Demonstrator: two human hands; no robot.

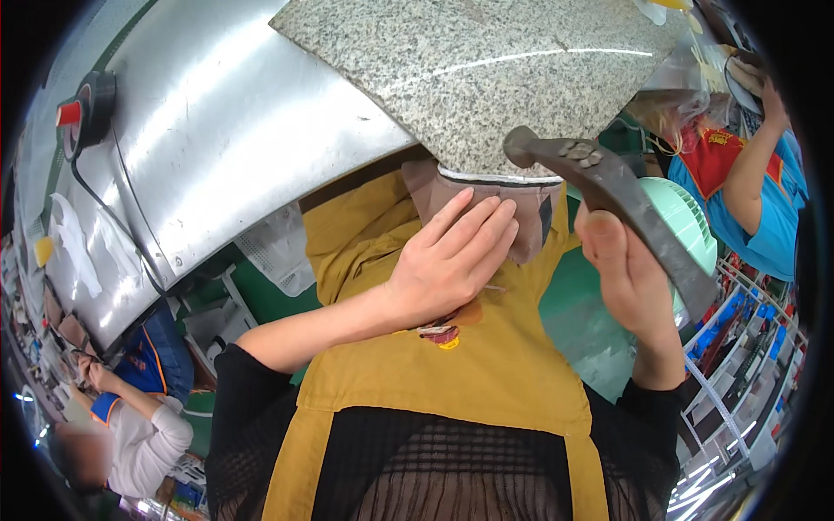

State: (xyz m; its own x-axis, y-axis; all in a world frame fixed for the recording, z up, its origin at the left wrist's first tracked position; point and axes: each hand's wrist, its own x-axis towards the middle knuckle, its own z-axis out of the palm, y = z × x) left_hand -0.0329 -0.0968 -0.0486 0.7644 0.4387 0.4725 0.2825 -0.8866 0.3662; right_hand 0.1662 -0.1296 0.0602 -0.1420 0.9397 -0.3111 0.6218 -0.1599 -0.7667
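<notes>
My left hand (460, 256) lies flat, fingers stretched out, on a brownish-pink piece of soft material (526, 239), leather or cloth, with a dark patch at its right side. The piece hangs over the near edge of a speckled grey stone slab (486, 87), and a black and white strip runs along its top. In my right hand (625, 273) is a dark metal hammer (608, 178), its rounded striking end raised just over the slab's near right corner. The fingers wrap round it, partly hidden behind the metal.
A shiny metal table (234, 148) spreads to the left, with a black device with a red knob (69, 114) and its cable on it. Close by on the right is a mint-green fan (682, 217). Co-workers sit at far left (143, 425) and far right (747, 191).
</notes>
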